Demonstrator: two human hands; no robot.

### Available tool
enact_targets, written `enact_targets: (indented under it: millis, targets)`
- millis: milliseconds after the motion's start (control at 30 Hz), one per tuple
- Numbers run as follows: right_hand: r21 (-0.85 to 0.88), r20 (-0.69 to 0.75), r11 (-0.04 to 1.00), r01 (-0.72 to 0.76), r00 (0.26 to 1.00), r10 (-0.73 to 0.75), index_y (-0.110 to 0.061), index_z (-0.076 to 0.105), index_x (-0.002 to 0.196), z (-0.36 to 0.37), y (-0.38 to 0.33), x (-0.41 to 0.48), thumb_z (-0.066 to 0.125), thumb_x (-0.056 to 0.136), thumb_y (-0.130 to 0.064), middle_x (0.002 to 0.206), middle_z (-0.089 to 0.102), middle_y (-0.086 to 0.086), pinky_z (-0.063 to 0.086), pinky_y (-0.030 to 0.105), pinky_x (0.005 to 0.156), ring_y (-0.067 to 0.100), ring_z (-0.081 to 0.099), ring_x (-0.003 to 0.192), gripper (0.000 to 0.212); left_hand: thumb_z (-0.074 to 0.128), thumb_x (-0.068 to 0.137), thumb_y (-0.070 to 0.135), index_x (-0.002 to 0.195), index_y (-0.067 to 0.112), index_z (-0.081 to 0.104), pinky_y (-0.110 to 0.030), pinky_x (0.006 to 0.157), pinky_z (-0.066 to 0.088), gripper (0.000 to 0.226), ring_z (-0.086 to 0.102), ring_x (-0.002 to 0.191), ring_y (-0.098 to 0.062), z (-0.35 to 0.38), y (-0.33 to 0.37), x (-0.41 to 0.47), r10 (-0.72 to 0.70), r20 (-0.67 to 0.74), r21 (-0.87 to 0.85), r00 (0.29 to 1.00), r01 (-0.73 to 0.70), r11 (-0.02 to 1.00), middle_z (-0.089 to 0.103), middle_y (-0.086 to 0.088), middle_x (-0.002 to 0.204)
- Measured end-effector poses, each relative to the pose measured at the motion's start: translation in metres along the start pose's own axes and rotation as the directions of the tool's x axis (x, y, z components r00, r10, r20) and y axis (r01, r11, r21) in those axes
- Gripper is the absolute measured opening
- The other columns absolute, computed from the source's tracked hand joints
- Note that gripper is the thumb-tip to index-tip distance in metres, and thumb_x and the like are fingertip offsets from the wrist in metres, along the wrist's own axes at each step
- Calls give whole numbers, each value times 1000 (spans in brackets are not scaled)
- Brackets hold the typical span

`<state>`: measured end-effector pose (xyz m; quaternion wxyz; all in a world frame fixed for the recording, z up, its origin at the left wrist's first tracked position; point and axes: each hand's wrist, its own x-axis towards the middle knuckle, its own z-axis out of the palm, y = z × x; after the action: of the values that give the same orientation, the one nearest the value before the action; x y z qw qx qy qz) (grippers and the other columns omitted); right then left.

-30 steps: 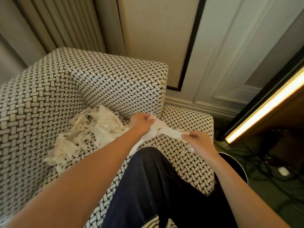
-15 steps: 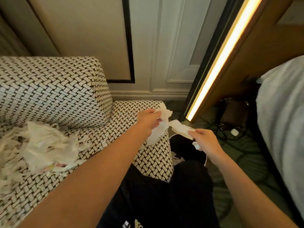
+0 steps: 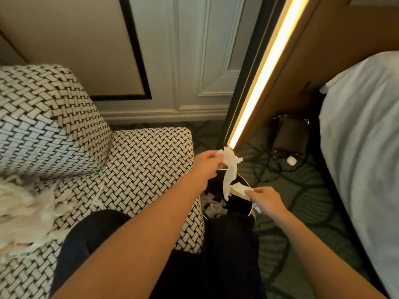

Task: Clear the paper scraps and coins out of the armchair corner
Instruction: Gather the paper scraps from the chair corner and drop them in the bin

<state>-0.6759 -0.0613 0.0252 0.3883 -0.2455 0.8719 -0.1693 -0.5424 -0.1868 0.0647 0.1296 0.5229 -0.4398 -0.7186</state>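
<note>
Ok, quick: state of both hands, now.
Left hand: pinches a paper strip over the bin.
Right hand: pinches a paper scrap.

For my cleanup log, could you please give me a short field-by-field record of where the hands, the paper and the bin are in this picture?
left hand: pinches the top of a white paper strip that hangs down over the bin
right hand: pinches a second paper scrap above the bin
bin: black, round, on the floor beside the armchair, with dropped scraps inside
armchair: black-and-white woven pattern
pile of scraps: lies on the armchair seat, apart from both hands
</note>
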Motion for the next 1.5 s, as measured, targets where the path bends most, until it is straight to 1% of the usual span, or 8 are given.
enact_targets:
  millis: [167, 333, 467, 633, 933, 1200, 1367, 1500]
  targets:
    - [-14, 111, 999, -48, 993, 49, 5, 68, 103, 6, -10, 17, 52, 93, -38, 79, 54, 23, 39, 26, 53, 17, 47, 58, 47, 54, 93, 21, 131, 23, 52, -30, 89, 41, 37, 47, 122, -21, -8, -12, 8, -54, 57, 202, 997, 41, 978, 48, -3, 135]
    - [413, 249, 864, -289, 948, 198, -5, 64, 112, 16, -20, 28, 46, 97, -35, 81, 51, 7, 49, 28, 71, 18, 50, 75, 38, 51, 95, 20, 132, 21, 52, -30, 93, 40, 36, 48, 122, -20, -23, -22, 8, -86, 71, 267, 994, 64, 961, 50, -4, 135]
    - [724, 373, 578, -377, 918, 132, -12, 48, 132, 23, -17, 27, 43, 98, -36, 125, 54, 13, 46, 40, 94, 26, 58, 101, 42, 52, 95, 20, 130, 22, 53, -29, 89, 41, 35, 53, 114, -17, -31, -24, 2, -103, 77, 275, 992, 79, 958, 54, -3, 130]
    - [780, 370, 532, -329, 928, 32, -29, 33, 144, 25, -29, 12, 43, 97, -42, 150, 33, 3, 45, 45, 95, 33, 56, 112, 50, 52, 94, 18, 130, 20, 53, -28, 85, 41, 36, 55, 110, -15, -44, -18, -15, -76, 79, 259, 994, 53, 964, 55, 0, 128]
    - [663, 202, 748, -12, 966, -164, -12, 52, 128, 30, -109, -52, 48, 97, -28, 122, 60, 7, 47, 39, 97, 23, 61, 105, 35, 59, 91, 18, 114, 23, 62, -25, 79, 47, 24, 61, 98, -12, -98, 1, -65, 133, -90, 92, 987, -124, 988, 63, 4, 113]
    - [469, 229, 831, 300, 867, -443, -15, 60, 117, 97, -191, -128, 54, 94, -28, 107, 68, 2, 51, 29, 86, 17, 66, 95, 27, 52, 93, 14, 108, 19, 65, -32, 88, 48, 20, 64, 92, -15, -192, -5, -120, 232, -308, -40, 923, -256, 966, 70, 3, 102]
    - [206, 267, 795, 571, 749, -607, -20, 61, 118, 157, -219, -149, 51, 94, -34, 115, 64, -4, 48, 30, 90, 12, 60, 102, 30, 50, 94, 10, 99, 18, 65, -30, 81, 47, 18, 62, 86, -16, -269, -34, -152, 209, -470, -96, 858, -285, 954, 70, -2, 101]
    - [13, 401, 796, 605, 726, -558, -26, 60, 122, 198, -222, -142, 50, 95, -33, 135, 52, -7, 37, 35, 104, 14, 46, 124, 30, 51, 93, 9, 99, 17, 66, -33, 85, 49, 18, 62, 89, -19, -311, -60, -169, 158, -573, -118, 804, -271, 955, 69, -3, 102]
